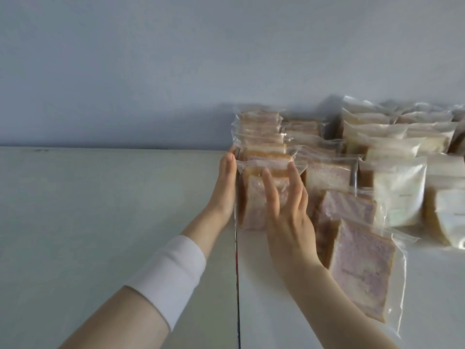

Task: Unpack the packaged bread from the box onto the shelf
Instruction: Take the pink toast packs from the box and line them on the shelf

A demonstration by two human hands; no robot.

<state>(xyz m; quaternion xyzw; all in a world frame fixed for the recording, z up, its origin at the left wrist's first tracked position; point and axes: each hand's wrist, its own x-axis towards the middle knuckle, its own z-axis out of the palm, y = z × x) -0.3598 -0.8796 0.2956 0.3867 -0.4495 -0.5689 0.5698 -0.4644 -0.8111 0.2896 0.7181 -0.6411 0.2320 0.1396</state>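
Note:
A row of purple-swirl bread slices in clear bags (pixel 254 197) stands upright on the white shelf (pixel 100 210), running back to the wall. My left hand (pixel 224 187) lies flat with straight fingers against the row's left side. My right hand (pixel 286 202) presses with spread straight fingers on the face of the front pack. More purple-swirl packs (pixel 362 270) lean to the right of my right hand. The box is out of view.
Pale bread packs (pixel 400 195) fill the shelf's right part in several rows up to the wall (pixel 176 71). A dark seam (pixel 237 285) splits the shelf surface just below the held row. The shelf's left half lies bare.

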